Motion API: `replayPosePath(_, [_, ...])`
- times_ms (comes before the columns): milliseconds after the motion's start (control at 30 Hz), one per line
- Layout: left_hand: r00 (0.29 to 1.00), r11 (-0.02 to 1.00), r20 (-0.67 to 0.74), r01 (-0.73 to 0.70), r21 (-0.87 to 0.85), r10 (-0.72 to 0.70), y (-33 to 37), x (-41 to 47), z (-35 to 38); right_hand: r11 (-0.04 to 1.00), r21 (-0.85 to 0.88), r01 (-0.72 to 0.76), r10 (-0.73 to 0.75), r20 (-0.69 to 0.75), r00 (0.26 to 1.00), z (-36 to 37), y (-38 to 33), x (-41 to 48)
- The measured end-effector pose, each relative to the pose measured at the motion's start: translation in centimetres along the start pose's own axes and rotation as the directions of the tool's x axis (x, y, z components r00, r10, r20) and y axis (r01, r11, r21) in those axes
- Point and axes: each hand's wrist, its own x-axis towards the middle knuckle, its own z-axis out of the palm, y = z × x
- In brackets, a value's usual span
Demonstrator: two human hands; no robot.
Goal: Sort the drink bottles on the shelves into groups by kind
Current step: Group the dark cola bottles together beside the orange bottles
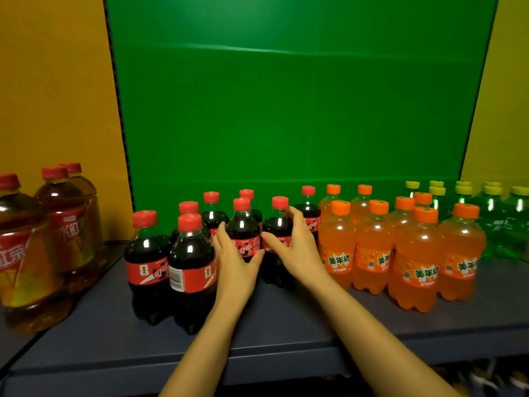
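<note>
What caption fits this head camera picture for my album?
Left hand and right hand hold two cola bottles beside orange sodas.

A dark blue-grey shelf (pixel 286 325) carries upright drink bottles in four clusters. At the far left stand large amber tea bottles (pixel 63 224) with red caps. Just beside them are small dark cola bottles (pixel 148 262), then orange soda bottles (pixel 415 262). Green bottles (pixel 492 219) with yellow caps stand farthest right, towards the back.
</note>
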Motion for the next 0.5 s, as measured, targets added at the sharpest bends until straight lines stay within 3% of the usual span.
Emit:
replayPosePath(300, [0.997,1.0,-0.076,-0.007,-0.003,0.007,-0.2,0.0,0.0,0.995,0.093,-0.026,0.023,0.032,0.999,2.2,0.6,0.3])
replayPosePath(500, [0.993,0.995,-0.1,-0.056,0.084,0.065,0.3,-0.5,-0.1,0.999,0.012,-0.032,0.032,0.016,0.999,2.9,1.1,1.1])
